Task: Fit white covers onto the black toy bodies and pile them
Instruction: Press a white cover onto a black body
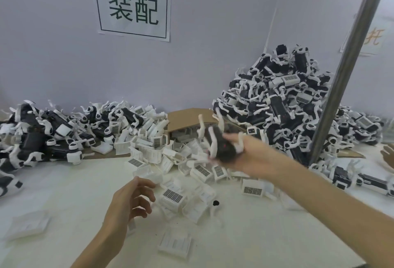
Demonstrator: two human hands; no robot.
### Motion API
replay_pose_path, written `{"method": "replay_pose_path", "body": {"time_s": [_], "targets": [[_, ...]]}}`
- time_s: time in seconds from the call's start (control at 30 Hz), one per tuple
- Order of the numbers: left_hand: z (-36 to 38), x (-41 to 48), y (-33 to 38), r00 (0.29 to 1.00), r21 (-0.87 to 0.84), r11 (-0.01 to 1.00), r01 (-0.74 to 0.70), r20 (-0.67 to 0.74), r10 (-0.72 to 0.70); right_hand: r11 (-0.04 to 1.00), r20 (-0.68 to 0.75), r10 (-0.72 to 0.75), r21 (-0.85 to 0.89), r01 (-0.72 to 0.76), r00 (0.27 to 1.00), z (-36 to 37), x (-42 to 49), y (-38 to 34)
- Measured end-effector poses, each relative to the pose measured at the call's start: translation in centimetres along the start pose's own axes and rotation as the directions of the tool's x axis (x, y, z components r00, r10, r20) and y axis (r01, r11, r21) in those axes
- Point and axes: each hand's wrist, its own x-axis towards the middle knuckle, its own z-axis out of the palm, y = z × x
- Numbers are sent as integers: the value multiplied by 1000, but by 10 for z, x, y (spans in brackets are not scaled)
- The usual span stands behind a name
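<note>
Off-white tabletop (64, 193) is filling the lower half of the frame, pale grey wall (53, 54) standing behind it, white paper sign with black characters (132, 7) hanging upper left. Shiny metal pole (345, 71) is slanting down the right side. Brown cardboard box (187, 118) is lying open at centre against the wall, loose white plastic covers with dark grilles (172, 196) spreading from its mouth across mid table. Low heap of black-and-white toys (53, 131) is sitting at left, tall heap of black-and-white toys (277, 101) rising at right behind the pole. Small black bit (216, 203) is lying among the covers, lower centre.

Right hand (251, 156) is reaching out at centre right, arm coming in from the lower right corner, fingers wrapping a black toy body with white legs (221, 142) and holding it in the air above the covers, in front of the tall heap; motion blur, cannot tell if a cover is on it. Left hand (130, 199) is hovering at lower centre, fingers loosely curled and holding nothing, just beside the nearest covers
</note>
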Motion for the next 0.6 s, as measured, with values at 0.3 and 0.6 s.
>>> {"method": "replay_pose_path", "body": {"time_s": [0.3, 0.6], "targets": [[1, -1, 4, 999, -14, 999, 32, -38, -32, 665, -385, -694, -666, 338, 608, 2, 65, -167], [-1, 2, 0, 999, -8, 1000, 10, -39, -11, 478, 128, -405, -814, 329, 905, 14, 72, 117]]}}
